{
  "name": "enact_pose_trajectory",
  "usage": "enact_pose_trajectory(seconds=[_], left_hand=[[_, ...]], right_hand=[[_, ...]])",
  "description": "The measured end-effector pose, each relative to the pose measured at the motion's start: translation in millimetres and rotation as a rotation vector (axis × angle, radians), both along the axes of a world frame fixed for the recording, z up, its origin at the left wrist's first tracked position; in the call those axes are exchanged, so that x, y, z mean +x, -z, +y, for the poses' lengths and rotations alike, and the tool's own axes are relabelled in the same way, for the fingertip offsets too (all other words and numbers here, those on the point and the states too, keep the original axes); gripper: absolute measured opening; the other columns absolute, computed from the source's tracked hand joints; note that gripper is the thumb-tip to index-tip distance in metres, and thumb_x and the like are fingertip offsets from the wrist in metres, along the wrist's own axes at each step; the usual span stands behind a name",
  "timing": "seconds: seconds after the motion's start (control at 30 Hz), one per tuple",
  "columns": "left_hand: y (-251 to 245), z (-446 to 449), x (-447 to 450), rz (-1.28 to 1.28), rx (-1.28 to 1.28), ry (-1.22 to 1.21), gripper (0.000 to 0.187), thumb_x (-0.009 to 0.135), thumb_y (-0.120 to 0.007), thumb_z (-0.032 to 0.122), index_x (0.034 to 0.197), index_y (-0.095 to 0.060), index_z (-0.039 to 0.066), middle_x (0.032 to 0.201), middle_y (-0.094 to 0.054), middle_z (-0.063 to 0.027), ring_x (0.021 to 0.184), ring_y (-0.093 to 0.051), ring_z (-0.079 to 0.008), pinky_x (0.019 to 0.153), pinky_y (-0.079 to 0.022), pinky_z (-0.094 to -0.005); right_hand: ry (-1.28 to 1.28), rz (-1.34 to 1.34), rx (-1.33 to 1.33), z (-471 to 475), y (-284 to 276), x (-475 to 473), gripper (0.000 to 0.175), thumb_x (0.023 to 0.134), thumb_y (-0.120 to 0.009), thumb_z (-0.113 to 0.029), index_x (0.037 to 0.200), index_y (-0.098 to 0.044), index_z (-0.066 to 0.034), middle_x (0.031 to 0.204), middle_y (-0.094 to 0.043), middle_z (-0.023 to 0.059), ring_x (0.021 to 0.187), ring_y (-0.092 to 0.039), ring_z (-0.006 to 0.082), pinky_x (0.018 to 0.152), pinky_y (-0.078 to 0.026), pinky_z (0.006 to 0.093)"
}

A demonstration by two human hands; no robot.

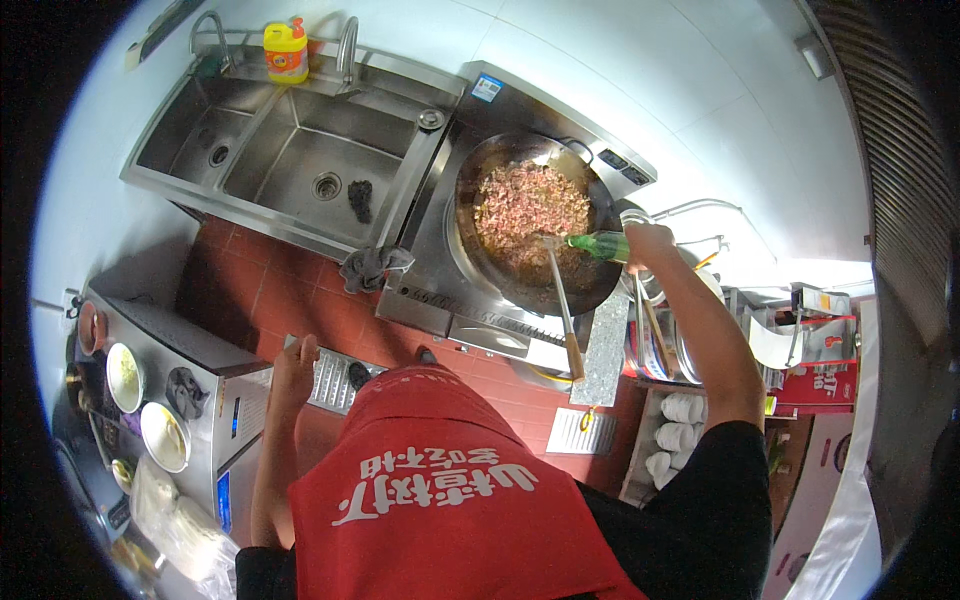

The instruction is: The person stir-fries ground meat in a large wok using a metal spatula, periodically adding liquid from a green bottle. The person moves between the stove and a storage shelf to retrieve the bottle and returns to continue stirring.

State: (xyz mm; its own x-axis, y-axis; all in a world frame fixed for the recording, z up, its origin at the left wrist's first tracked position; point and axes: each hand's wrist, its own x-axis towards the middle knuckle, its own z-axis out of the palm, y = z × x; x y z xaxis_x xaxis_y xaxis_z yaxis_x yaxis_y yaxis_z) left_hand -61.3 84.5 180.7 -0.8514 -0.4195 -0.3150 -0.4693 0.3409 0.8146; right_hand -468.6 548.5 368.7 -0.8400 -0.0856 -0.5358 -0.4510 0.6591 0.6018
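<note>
My right hand (649, 244) grips a green glass bottle (606, 245). The bottle is tipped sideways, its neck over the near right part of a large wok (481, 154). Minced meat (532, 199) covers the bottom of the wok, pink in the middle and browner around it. A wok spatula (560, 289) rests with its metal end in the meat and its wooden handle sticking out over the near rim. No hand is on the spatula. My left hand (297, 367) hangs at my left side with curled fingers, and I see nothing in it.
The steel stove (427, 289) adjoins a double-basin sink (330, 150) on the left. A grey cloth (373, 268) drapes over its front edge. Yellow detergent jug (286, 52) stands behind the basins. Bowls (165, 436) sit on a left counter; stacked white bowls (679, 435) fill a right shelf.
</note>
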Motion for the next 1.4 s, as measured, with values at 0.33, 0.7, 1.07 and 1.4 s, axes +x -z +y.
enact_pose_trajectory(seconds=[0.33,0.7,1.07,1.4], left_hand=[[-1.2,5.1,-3.2,-0.031,-0.099,0.017,0.063,0.104,-0.041,0.053,0.091,-0.062,-0.005,0.079,-0.065,-0.0207,0.078,-0.065,-0.0353,0.070,-0.048,-0.0444],[-32.0,65.9,-13.2,-0.048,0.030,-0.076,0.036,0.101,-0.058,0.033,0.093,-0.065,-0.001,0.070,-0.057,-0.0052,0.064,-0.053,-0.0127,0.058,-0.043,-0.0320],[-62.4,93.8,-106.9,0.235,0.033,0.361,0.027,0.095,-0.065,0.012,0.120,-0.067,0.001,0.099,-0.068,-0.0051,0.089,-0.063,-0.0099,0.081,-0.051,-0.0270],[-172.9,220.7,-168.9,0.425,0.632,0.935,0.035,0.097,-0.069,0.014,0.127,-0.062,0.000,0.110,-0.069,-0.0065,0.096,-0.067,-0.0115,0.078,-0.056,-0.0260]], right_hand=[[-0.095,0.144,0.034,-44.8,-7.6,-50.4,0.044,0.064,-0.088,-0.024,0.103,-0.076,-0.0092,0.107,-0.075,0.0109,0.097,-0.074,0.0268,0.078,-0.061,0.0412],[0.067,0.103,-0.407,53.8,0.0,-84.2,0.062,0.063,-0.086,-0.029,0.117,-0.070,-0.0035,0.114,-0.073,0.0147,0.102,-0.071,0.0281,0.083,-0.059,0.0426],[0.529,0.276,-1.166,168.2,129.2,72.7,0.063,0.066,-0.087,-0.040,0.108,-0.067,0.0029,0.096,-0.073,0.0211,0.089,-0.070,0.0313,0.080,-0.053,0.0396],[0.824,0.422,-2.184,52.8,57.7,404.4,0.064,0.074,-0.083,-0.016,0.130,-0.056,-0.0032,0.103,-0.065,0.0025,0.088,-0.060,0.0131,0.077,-0.052,0.0294]])
